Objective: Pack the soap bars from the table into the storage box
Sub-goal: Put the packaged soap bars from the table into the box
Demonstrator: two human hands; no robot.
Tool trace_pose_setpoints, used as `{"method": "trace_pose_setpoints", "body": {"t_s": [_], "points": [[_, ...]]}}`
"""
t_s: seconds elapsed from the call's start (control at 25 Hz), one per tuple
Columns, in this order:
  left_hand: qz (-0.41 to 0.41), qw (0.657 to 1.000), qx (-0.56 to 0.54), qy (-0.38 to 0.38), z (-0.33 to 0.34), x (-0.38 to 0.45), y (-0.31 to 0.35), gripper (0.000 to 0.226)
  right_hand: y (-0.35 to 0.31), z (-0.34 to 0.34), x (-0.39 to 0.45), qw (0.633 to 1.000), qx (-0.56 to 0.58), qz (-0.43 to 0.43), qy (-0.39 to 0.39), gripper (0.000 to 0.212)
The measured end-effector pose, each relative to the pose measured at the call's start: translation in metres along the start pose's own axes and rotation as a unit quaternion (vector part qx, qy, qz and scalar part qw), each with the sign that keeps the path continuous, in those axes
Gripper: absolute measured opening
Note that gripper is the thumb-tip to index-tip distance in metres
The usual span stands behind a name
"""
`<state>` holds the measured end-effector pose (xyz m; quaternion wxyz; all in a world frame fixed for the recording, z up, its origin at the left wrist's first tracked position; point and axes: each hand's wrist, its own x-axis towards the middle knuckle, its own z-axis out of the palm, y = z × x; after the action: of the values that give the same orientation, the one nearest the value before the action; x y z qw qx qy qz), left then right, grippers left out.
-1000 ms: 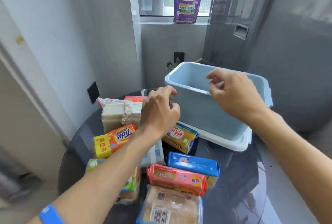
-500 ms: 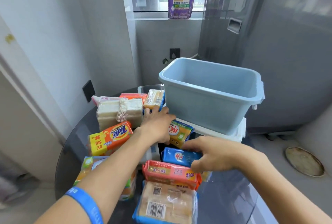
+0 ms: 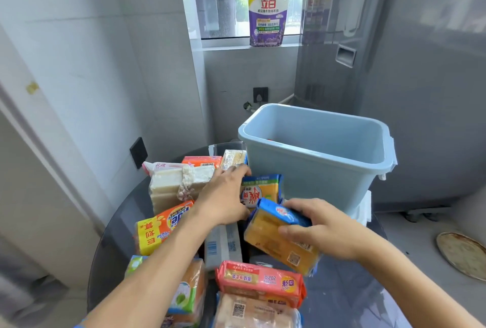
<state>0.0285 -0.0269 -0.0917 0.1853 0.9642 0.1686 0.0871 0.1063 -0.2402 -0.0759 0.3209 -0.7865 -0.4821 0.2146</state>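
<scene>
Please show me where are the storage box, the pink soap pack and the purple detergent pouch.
storage box (image 3: 310, 177): head view, on its front outer wall.
pink soap pack (image 3: 260, 281): head view, on the middle of its top face.
purple detergent pouch (image 3: 267, 15): head view, on its printed front.

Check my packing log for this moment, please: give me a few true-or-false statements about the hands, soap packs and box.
1. The right hand grips a blue-and-yellow soap pack. True.
2. The storage box has its lid on. False: it is open on top.
3. The left hand rests among the soap packs beside the box. True.
4. The detergent pouch lies on the table. False: it stands on the window sill.
</scene>
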Motion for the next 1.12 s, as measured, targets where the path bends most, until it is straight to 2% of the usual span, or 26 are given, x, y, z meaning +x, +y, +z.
{"method": "trace_pose_setpoints", "body": {"t_s": [0.08, 0.16, 0.24, 0.32, 0.4, 0.48, 0.56, 0.6, 0.64, 0.76, 0.84, 0.92, 1.0, 1.12], "points": [[-0.029, 0.992, -0.101, 0.068, -0.015, -0.003, 0.003, 0.053, -0.005, -0.009, -0.009, 0.989, 0.142, -0.001, 0.046, 0.026], [-0.070, 0.960, -0.255, 0.091, -0.031, -0.009, 0.007, 0.045, -0.012, -0.014, -0.016, 0.957, 0.281, -0.001, 0.072, 0.023], [-0.106, 0.889, -0.445, 0.015, -0.044, -0.019, 0.008, 0.051, -0.020, -0.013, -0.019, 0.902, 0.419, 0.020, 0.101, 0.027], [-0.107, 0.782, -0.611, -0.065, -0.054, -0.032, 0.006, 0.057, -0.026, -0.011, -0.019, 0.832, 0.538, 0.060, 0.121, 0.037], [-0.078, 0.696, -0.709, -0.083, -0.059, -0.037, 0.007, 0.051, -0.035, -0.008, -0.019, 0.792, 0.597, 0.075, 0.103, 0.045], [-0.069, 0.637, -0.763, -0.084, -0.059, -0.034, 0.015, 0.048, -0.046, -0.001, -0.018, 0.772, 0.624, 0.079, 0.088, 0.043], [-0.074, 0.605, -0.789, -0.077, -0.055, -0.030, 0.027, 0.054, -0.055, 0.006, -0.013, 0.752, 0.641, 0.098, 0.118, 0.037], [-0.073, 0.611, -0.785, -0.072, -0.050, -0.029, 0.036, 0.056, -0.059, 0.011, -0.010, 0.752, 0.629, 0.114, 0.161, 0.032], [-0.074, 0.632, -0.769, -0.062, -0.044, -0.030, 0.045, 0.057, -0.060, 0.015, -0.006, 0.762, 0.600, 0.128, 0.206, 0.029], [-0.097, 0.701, -0.706, -0.017, -0.033, -0.035, 0.071, 0.058, -0.066, 0.017, 0.003, 0.822, 0.463, 0.130, 0.304, 0.028], [-0.089, 0.722, -0.686, 0.006, -0.035, -0.037, 0.083, 0.062, -0.074, 0.008, 0.001, 0.884, 0.362, 0.065, 0.289, 0.040], [-0.055, 0.733, -0.677, 0.023, -0.044, -0.036, 0.093, 0.065, -0.085, -0.008, -0.002, 0.922, 0.289, 0.027, 0.255, 0.050], [-0.032, 0.756, -0.651, 0.053, -0.057, -0.032, 0.103, 0.063, -0.092, -0.034, -0.002, 0.938, 0.234, 0.014, 0.256, 0.054], [-0.018, 0.830, -0.552, 0.077, -0.080, -0.003, 0.119, 0.063, -0.096, -0.077, 0.012, 0.931, 0.201, 0.011, 0.303, 0.057]]}}
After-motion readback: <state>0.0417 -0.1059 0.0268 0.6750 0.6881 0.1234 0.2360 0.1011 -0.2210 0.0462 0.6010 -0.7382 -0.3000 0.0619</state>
